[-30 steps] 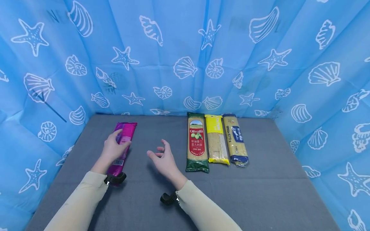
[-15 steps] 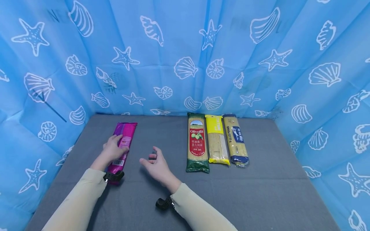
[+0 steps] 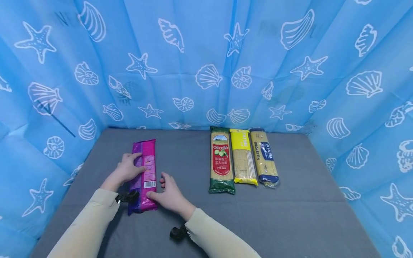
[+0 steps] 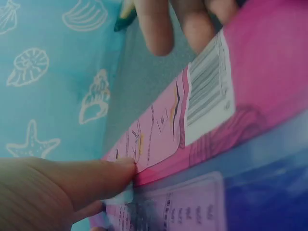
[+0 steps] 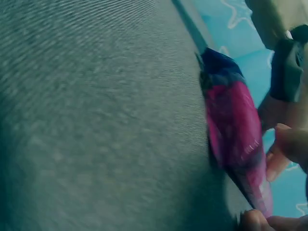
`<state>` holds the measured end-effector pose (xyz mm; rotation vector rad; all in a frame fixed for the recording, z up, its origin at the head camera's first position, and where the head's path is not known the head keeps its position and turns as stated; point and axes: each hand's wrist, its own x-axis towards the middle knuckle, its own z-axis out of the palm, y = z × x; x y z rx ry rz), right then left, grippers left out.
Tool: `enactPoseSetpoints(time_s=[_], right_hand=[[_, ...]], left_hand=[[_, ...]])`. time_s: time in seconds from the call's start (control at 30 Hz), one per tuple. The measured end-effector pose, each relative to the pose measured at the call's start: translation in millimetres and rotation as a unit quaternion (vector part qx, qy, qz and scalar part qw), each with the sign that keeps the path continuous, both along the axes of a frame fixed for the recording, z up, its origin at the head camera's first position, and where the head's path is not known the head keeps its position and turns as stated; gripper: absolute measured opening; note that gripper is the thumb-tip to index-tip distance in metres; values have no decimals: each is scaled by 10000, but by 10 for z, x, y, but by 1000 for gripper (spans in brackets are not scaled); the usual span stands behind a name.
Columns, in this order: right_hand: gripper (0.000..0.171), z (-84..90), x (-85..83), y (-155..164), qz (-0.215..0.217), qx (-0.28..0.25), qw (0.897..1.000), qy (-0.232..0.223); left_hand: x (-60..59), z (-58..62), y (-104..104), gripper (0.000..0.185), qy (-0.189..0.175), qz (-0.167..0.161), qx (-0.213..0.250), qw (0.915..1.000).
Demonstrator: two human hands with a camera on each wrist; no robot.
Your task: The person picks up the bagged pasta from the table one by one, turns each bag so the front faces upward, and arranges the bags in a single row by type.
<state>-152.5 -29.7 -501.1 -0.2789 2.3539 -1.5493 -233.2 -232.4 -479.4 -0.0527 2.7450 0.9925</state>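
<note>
A long pink-purple pasta packet (image 3: 149,170) lies at the left of the table, its barcode side up. My left hand (image 3: 129,167) grips its left edge; in the left wrist view the thumb (image 4: 103,175) presses on the upper face and fingertips show below. At the packet's lower right edge is my right hand (image 3: 171,193), thumb over the edge, other fingers loosely extended beside it. Those fingers (image 4: 156,29) appear apart from the packet in the left wrist view. In the right wrist view, the packet (image 5: 236,125) is seen from its end, tilted.
Three spaghetti packets stand in a row to the right: a green-and-red one (image 3: 221,161), a yellow one (image 3: 243,157) and a blue-labelled one (image 3: 264,157). A blue seashell curtain (image 3: 206,53) borders the grey table (image 3: 258,222) at the back and both sides.
The packet has turned from a slant to nearly straight, its lower end shifting right. My left hand has taken hold of it. My right hand has come left and down to its edge.
</note>
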Motion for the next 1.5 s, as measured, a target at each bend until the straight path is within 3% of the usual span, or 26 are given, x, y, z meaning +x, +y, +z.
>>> enactPoseSetpoints(time_s=[0.17,0.27,0.53,0.67,0.83,0.97,1.1,1.27,1.4,1.5], right_hand=[[79,-8,47,-109,214,1043,9931,495],[75,2,88,-149,346,1274,9895,587],[75,45,154,-176,572,1271,9883,616],[76,52,150,-156,620,1329,9872,625],[76,44,128,-114,844,1339,9850,686],[78,16,105,-72,1003,1261,9848,643],[87,-14,66,-15,1097,1200,9844,668],[93,-31,26,78,1029,868,9897,480],[84,-39,18,147,932,-111,9956,-45],[74,-41,7,204,832,-935,9912,-434]], left_hand=[[-146,-27,-101,73,139,71,87,9998],[-238,-45,-207,76,182,135,220,9995],[-329,-89,-458,67,160,420,545,9975],[-340,-69,-441,50,418,458,362,9974],[-325,-71,-440,28,680,866,126,9938],[-294,-80,-425,24,795,1038,190,9912],[-252,-17,-309,25,1122,922,500,9881],[-232,156,-83,26,1537,824,896,9806],[-201,297,69,28,1643,997,1134,9748],[-173,395,178,30,1742,1136,1368,9685]])
